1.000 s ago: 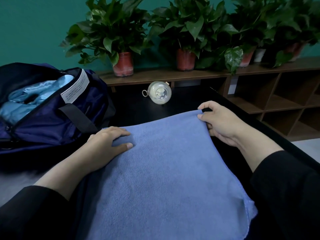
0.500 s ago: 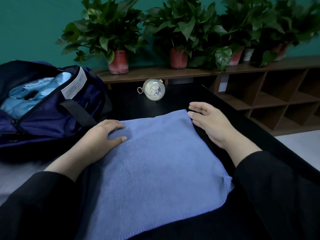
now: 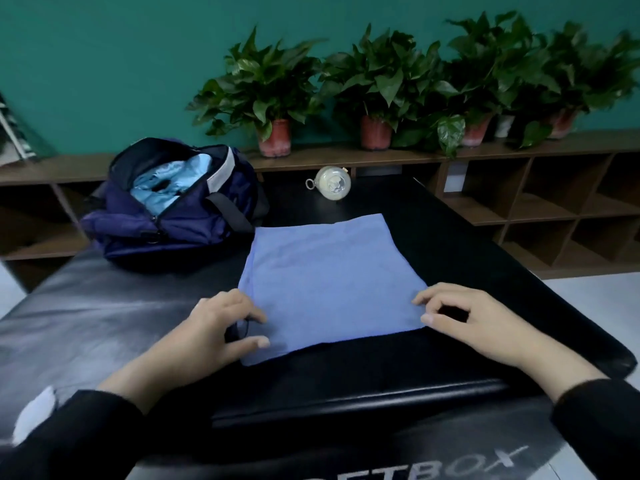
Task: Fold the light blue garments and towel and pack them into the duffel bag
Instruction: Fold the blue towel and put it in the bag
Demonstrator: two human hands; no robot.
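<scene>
A blue towel (image 3: 329, 278) lies folded flat in a rough square on the black table (image 3: 104, 313). My left hand (image 3: 214, 334) sits at its near-left edge, curled fingers and thumb pinching the cloth. My right hand (image 3: 474, 320) pinches the near-right corner between thumb and forefinger. The dark blue duffel bag (image 3: 180, 230) stands unzipped at the table's far left, touching the towel's far-left corner. A light blue garment (image 3: 162, 188) lies inside it.
A round clear container (image 3: 332, 183) lies at the table's far edge. Behind runs a wooden shelf unit (image 3: 554, 202) with several potted plants (image 3: 273, 84) on top. A white object (image 3: 34, 410) shows at the lower left, by my sleeve.
The camera has pulled back and up. Both hands have moved from the towel's far corners to its near corners. The towel now lies flat and squared on the table.
</scene>
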